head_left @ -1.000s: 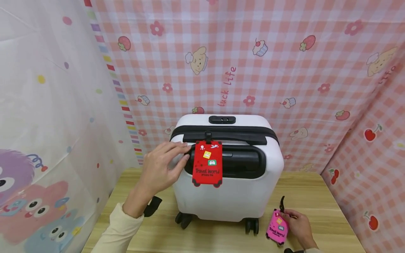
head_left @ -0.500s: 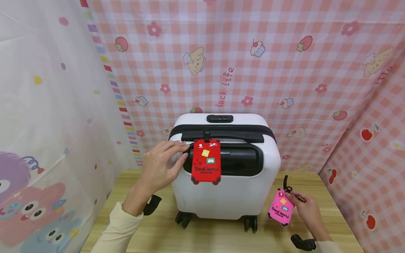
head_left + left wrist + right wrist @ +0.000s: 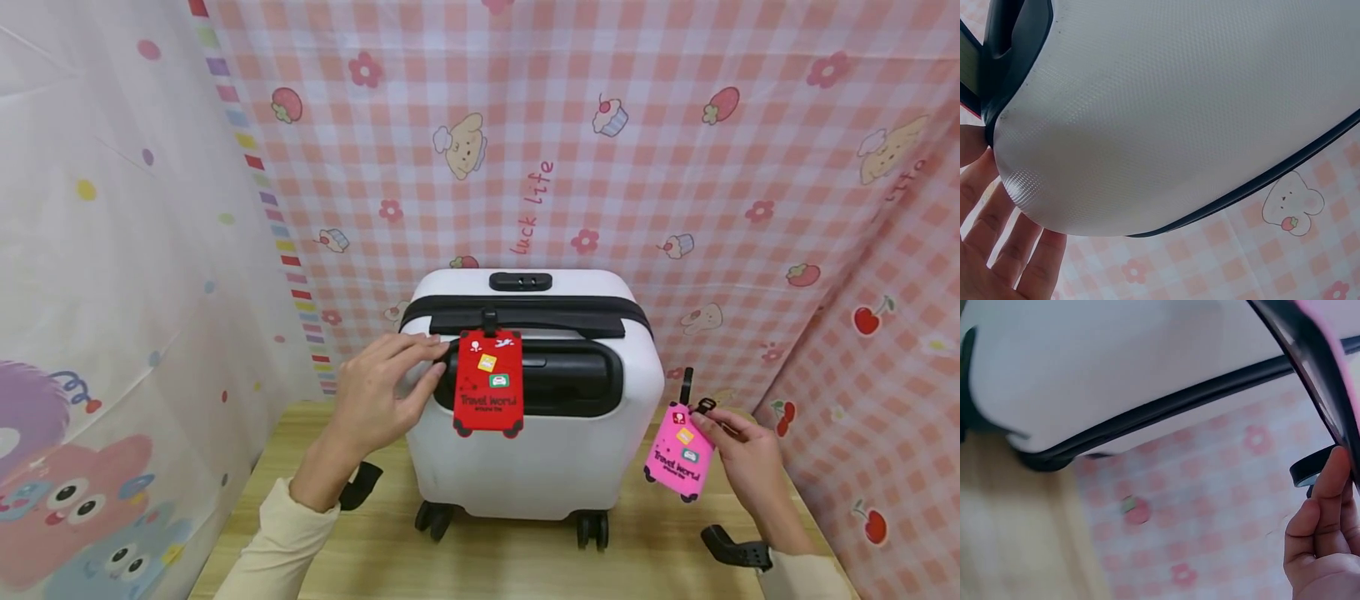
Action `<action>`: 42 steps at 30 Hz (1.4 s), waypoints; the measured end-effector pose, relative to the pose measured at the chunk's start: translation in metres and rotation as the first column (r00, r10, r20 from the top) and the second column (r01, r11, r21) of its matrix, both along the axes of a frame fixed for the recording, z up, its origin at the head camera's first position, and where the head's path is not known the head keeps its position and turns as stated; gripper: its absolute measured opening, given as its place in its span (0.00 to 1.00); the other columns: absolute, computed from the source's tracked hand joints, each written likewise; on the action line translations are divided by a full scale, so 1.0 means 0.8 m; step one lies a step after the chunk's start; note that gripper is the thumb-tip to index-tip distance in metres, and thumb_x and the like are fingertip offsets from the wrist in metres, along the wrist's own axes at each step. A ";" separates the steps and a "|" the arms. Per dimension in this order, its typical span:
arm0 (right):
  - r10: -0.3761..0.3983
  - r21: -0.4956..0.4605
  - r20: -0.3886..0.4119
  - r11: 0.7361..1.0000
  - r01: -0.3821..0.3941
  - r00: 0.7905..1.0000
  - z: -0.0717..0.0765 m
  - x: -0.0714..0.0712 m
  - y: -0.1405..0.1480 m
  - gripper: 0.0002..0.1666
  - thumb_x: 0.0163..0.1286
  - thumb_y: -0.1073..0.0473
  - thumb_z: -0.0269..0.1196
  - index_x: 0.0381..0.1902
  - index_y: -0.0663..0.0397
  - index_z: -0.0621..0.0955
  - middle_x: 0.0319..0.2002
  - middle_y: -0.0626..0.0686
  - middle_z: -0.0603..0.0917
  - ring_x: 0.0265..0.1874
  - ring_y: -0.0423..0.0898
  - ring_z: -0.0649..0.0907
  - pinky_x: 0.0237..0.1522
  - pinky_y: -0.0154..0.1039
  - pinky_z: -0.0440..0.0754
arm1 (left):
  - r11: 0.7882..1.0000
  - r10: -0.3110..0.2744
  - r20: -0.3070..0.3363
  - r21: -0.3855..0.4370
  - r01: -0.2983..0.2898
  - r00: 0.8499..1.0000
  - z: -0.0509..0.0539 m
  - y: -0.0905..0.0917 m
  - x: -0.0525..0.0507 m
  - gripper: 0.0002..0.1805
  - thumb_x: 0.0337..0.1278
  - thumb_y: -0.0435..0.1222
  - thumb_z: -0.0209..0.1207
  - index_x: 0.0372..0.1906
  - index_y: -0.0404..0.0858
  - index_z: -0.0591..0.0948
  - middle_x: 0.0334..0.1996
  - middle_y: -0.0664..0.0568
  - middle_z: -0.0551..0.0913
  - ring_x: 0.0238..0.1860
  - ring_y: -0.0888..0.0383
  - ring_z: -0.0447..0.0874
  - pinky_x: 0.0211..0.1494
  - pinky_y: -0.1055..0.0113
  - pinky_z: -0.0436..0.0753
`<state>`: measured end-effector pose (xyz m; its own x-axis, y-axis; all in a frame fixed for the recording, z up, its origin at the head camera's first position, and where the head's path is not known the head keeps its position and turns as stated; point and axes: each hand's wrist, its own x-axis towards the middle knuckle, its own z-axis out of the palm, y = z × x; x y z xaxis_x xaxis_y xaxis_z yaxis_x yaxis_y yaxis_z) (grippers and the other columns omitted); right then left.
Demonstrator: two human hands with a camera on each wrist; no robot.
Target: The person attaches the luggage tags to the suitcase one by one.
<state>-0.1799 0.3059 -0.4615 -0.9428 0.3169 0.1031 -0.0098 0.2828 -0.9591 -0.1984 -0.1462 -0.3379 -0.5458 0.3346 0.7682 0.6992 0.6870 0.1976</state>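
A white suitcase [image 3: 525,467] with a black recessed handle area stands upright in the head view. From its top strap hangs a red luggage tag [image 3: 488,392]. The left hand [image 3: 386,392] rests with relaxed, spread fingers on the suitcase's left upper edge, beside the red tag; the left wrist view shows its fingers [image 3: 1013,244] against the white shell [image 3: 1147,125]. To the right of the suitcase, the right hand [image 3: 746,454] pinches a pink luggage tag [image 3: 678,454] by its top corner, near its black strap [image 3: 686,386]. The right wrist view shows that tag edge-on.
The suitcase's black wheels [image 3: 592,530] stand on a wood-grain table [image 3: 510,567]. Behind hangs a pink checked cloth [image 3: 637,167], close to the suitcase's back. A white patterned cloth [image 3: 150,292] hangs at the left, another checked one at the right. A combination lock [image 3: 521,282] is on top.
The right hand has risen and moved slightly right, lifting the pink tag up beside the suitcase. The left hand, suitcase and red tag keep their places, apart from a slight camera shift.
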 end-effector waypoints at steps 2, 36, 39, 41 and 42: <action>0.013 -0.053 -0.047 0.998 -0.016 0.999 0.013 0.000 -0.002 0.10 0.69 0.54 0.65 0.41 0.53 0.86 0.35 0.30 0.83 0.30 0.31 0.81 0.29 0.26 0.78 | 1.000 0.000 -0.001 0.001 0.000 1.000 0.000 0.000 0.000 0.12 0.57 0.41 0.66 0.46 0.45 0.89 0.46 0.54 0.88 0.48 0.55 0.85 0.38 0.58 0.84; 0.336 -0.180 -0.448 0.874 -0.451 0.829 0.155 0.016 -0.075 0.11 0.70 0.74 0.58 0.40 0.60 0.86 0.41 0.48 0.86 0.36 0.41 0.83 0.35 0.29 0.84 | 0.999 0.012 -0.005 -0.043 -0.012 1.000 0.004 0.001 0.000 0.13 0.57 0.40 0.66 0.46 0.43 0.89 0.45 0.52 0.88 0.46 0.53 0.85 0.36 0.59 0.84; 0.392 -0.143 -0.451 0.855 -0.498 0.802 0.162 0.015 -0.084 0.11 0.70 0.75 0.57 0.41 0.62 0.85 0.41 0.49 0.86 0.35 0.41 0.83 0.35 0.31 0.85 | 0.999 0.012 -0.012 -0.047 -0.012 1.000 0.005 0.001 0.000 0.12 0.57 0.41 0.66 0.45 0.43 0.89 0.44 0.53 0.88 0.45 0.53 0.85 0.32 0.62 0.83; 0.426 -0.116 -0.437 0.847 -0.519 0.793 0.166 0.014 -0.089 0.11 0.70 0.75 0.57 0.42 0.64 0.85 0.40 0.49 0.85 0.33 0.41 0.83 0.34 0.31 0.85 | 0.999 0.012 -0.019 -0.049 -0.013 1.000 0.006 0.001 -0.001 0.12 0.57 0.41 0.66 0.44 0.43 0.89 0.44 0.53 0.88 0.44 0.54 0.85 0.29 0.64 0.81; 0.441 -0.097 -0.426 0.846 -0.525 0.790 0.167 0.014 -0.092 0.10 0.70 0.74 0.57 0.42 0.64 0.85 0.39 0.49 0.85 0.32 0.41 0.83 0.33 0.31 0.85 | 0.999 0.012 -0.023 -0.051 -0.013 1.000 0.006 0.002 -0.001 0.12 0.57 0.41 0.66 0.44 0.43 0.89 0.43 0.53 0.88 0.43 0.54 0.85 0.27 0.65 0.80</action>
